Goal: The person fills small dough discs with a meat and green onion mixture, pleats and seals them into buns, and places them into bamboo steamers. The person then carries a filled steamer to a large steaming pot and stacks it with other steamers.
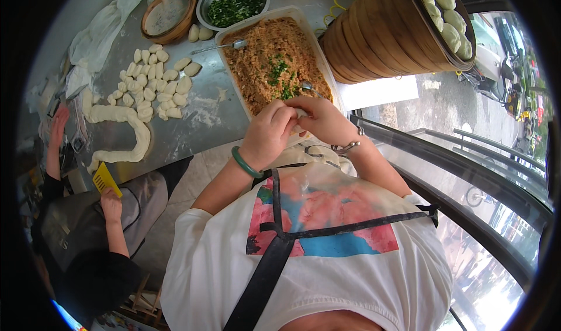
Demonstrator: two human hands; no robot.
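My left hand [268, 133], with a green bangle at its wrist, and my right hand [319, 119], wearing silver bracelets, meet around a small piece of pale dough [300, 113]. The fingers of both hands pinch it, and they hide most of it. Just beyond them is a rectangular plastic tub [222, 59] of orange-brown minced filling [258, 68], topped with chopped greens [278, 68]. One metal spoon [239, 44] lies at the filling's left side; a second spoon [307, 86] stands in it near my right hand.
Several dough pieces [151, 74] and a long dough rope [142, 133] lie on the floured metal table [210, 133]. Behind are a bowl of chopped greens [234, 6] and a round wooden container [168, 15]. Stacked bamboo steamers [372, 32] hold buns [451, 37]. A co-worker at left holds a yellow scraper [105, 179].
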